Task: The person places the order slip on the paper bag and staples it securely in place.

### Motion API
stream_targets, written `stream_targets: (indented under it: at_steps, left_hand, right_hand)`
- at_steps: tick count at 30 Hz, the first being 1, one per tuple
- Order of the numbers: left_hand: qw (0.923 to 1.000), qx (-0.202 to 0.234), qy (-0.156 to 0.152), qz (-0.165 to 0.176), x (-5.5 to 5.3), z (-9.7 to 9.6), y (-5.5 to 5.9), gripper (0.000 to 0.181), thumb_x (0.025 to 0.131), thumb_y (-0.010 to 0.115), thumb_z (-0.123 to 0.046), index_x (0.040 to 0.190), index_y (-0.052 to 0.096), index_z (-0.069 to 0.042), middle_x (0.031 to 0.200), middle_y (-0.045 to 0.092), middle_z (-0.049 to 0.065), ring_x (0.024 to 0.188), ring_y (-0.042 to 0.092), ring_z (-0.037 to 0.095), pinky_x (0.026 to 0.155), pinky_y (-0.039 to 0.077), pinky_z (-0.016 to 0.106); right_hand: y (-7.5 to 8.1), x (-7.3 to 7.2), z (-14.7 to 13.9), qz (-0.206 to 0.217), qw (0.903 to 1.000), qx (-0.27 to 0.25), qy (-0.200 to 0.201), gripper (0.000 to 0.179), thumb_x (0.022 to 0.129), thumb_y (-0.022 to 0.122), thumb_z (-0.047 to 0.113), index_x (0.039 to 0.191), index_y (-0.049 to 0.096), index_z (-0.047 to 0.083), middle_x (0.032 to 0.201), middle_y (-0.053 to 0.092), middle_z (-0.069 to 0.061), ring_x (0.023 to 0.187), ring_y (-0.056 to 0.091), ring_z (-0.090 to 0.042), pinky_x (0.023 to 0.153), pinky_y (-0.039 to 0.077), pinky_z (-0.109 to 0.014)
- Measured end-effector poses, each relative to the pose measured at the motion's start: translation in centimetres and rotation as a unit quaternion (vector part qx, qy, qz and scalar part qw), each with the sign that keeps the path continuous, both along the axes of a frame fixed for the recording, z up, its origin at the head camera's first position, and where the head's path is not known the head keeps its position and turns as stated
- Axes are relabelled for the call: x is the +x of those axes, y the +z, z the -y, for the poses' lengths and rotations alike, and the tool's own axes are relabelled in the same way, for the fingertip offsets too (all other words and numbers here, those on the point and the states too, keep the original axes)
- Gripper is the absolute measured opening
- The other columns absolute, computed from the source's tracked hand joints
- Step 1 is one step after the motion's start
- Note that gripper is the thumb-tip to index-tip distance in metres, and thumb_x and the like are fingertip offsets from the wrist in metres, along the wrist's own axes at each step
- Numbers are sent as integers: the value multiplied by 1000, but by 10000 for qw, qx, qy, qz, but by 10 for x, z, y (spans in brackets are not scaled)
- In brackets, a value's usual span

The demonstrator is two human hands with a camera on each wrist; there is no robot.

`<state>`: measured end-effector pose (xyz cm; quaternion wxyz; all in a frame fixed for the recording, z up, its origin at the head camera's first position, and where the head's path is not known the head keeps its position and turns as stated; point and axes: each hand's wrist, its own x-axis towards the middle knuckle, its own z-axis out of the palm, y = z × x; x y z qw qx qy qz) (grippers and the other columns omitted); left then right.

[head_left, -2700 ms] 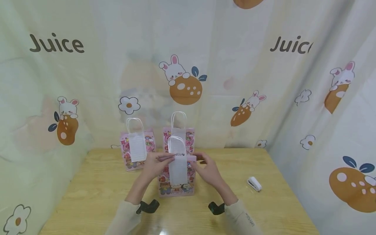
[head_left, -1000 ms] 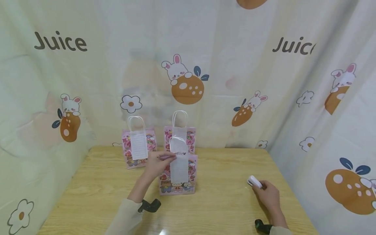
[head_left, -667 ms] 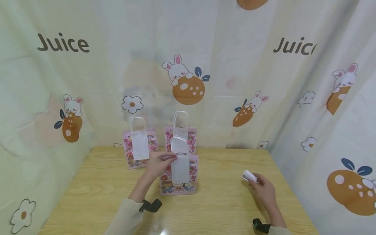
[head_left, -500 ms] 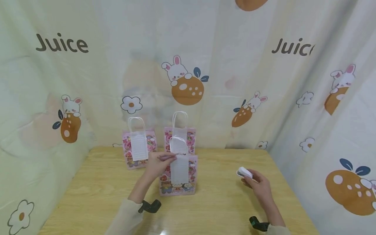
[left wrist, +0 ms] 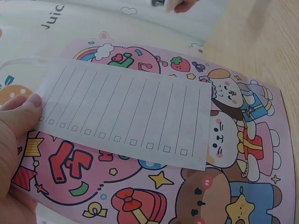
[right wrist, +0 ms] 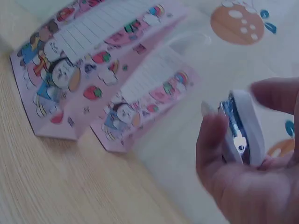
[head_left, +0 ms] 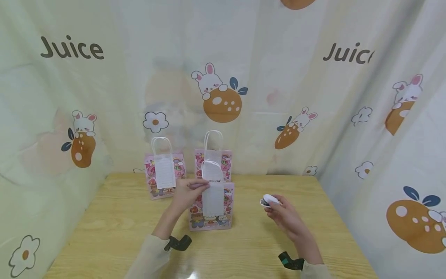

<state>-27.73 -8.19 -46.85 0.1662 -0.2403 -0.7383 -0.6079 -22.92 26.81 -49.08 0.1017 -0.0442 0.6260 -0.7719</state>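
My left hand (head_left: 186, 193) pinches the top edge of the front pink paper gift bag (head_left: 210, 223), printed with cartoon animals. Its thumb presses on a white lined paper slip (left wrist: 126, 112) with checkboxes, which lies against the bag's front below the white handle (head_left: 211, 164). To the right, above the table, my right hand (head_left: 285, 217) holds a small white stapler (head_left: 271, 199) between thumb and fingers. The stapler's jaws stand apart, with metal showing inside in the right wrist view. How the slip's top is fixed is hidden by my fingers.
Two more pink gift bags stand at the back, one at the left (head_left: 165, 193) and one behind the front bag (head_left: 226, 164); both bear white slips and handles. A printed curtain (head_left: 265, 77) hangs behind the wooden table (head_left: 244, 252).
My right hand has left the front bag, picked up the stapler from the table's right side and carried it left towards the bags. The left hand keeps its pinch at the bag's top.
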Motion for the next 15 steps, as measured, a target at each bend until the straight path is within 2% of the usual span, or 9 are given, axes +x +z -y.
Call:
stream_targets:
  at_steps: [4,6,9,13,15]
  left_hand:
    - [10000,44,-26,-46,0,-3,0,9,83,76,-3,92,77,-3,87,74,8,80,72,19,67,57,29]
    - [10000,56,-27,-32,0,-4,0,9,83,76,-3,92,77,-3,87,74,8,80,72,19,66,57,29]
    - [10000,46,-46,-1,0,-5,1,9,83,76,-4,92,76,-3,87,74,9,80,72,21,67,57,28]
    - [10000,7,-7,18,1,-7,2,10,83,76,-3,92,76,-1,88,73,11,81,72,24,67,57,28]
    - [10000,-56,12,-32,4,-9,7,10,82,75,1,92,75,3,88,73,14,81,72,26,68,57,28]
  right_hand:
    - [10,-1,26,245,9989,-80,-401,33,104,49,22,123,35,-1,112,50,-14,84,55,-15,72,48,-22]
    - [15,-2,38,218,9979,18,-605,34,101,55,17,124,37,-1,109,52,-14,81,55,-15,70,48,-22]
    - [25,-3,53,45,9960,245,-861,43,95,63,8,128,38,-5,111,54,-16,86,57,-14,73,49,-23]
    - [39,-3,73,-280,9964,160,-789,47,90,65,-2,130,41,-10,119,55,-20,100,58,-19,83,50,-26]
    - [44,-3,82,-464,9969,-27,-629,45,88,64,-8,129,45,-7,119,55,-20,104,58,-22,86,51,-29]
